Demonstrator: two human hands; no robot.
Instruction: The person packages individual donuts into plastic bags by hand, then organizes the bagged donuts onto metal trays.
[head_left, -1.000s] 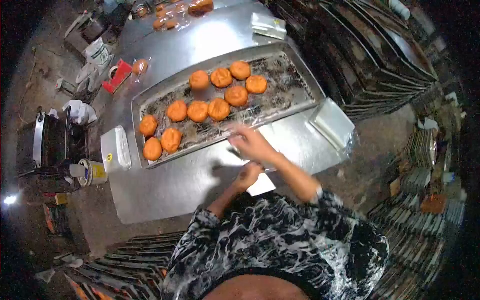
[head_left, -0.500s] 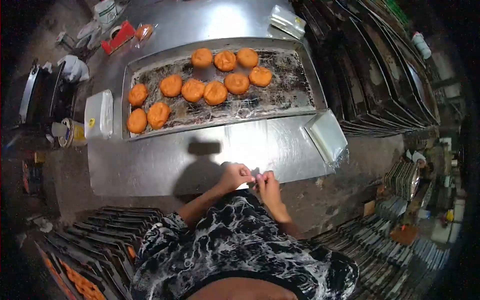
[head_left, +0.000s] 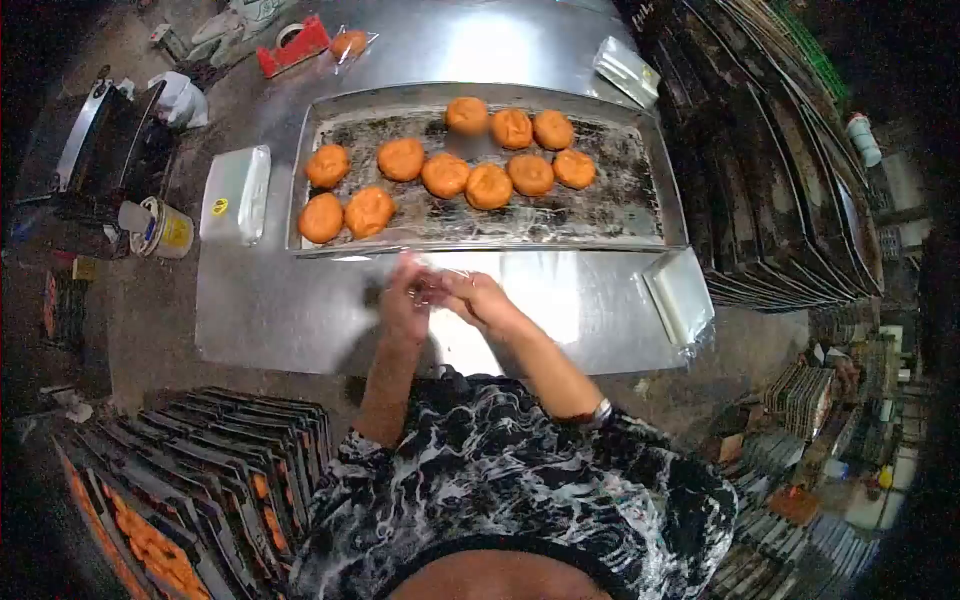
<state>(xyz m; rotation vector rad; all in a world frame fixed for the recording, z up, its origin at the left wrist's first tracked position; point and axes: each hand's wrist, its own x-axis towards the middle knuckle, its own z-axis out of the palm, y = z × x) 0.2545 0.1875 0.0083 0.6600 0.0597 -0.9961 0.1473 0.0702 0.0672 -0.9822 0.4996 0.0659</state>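
Note:
My left hand point(head_left: 405, 305) and my right hand point(head_left: 485, 302) are close together over the steel table, just in front of the tray. Between them is a thin clear plastic bag point(head_left: 445, 274), which shows mostly as glints. The fingers of both hands are closed on it, though they are partly blurred. Beyond them lies a large, worn metal tray point(head_left: 480, 246) holding several round orange-brown buns point(head_left: 489, 186). The nearest of these to my left hand is a bun point(head_left: 370, 211) at the tray's front left. Neither hand touches a bun.
Stacks of clear bags lie left point(head_left: 235, 195), right point(head_left: 682, 295) and back right point(head_left: 628, 72) of the tray. A red tape dispenser point(head_left: 293, 47) and a wrapped bun point(head_left: 349, 45) sit at the back left. Racked trays point(head_left: 770, 190) stand to the right, more point(head_left: 220, 460) at lower left.
Both hands have moved forward and left, from the table's front edge to near the tray. Clear film now shows between them. The view has shifted, so the tray appears further right.

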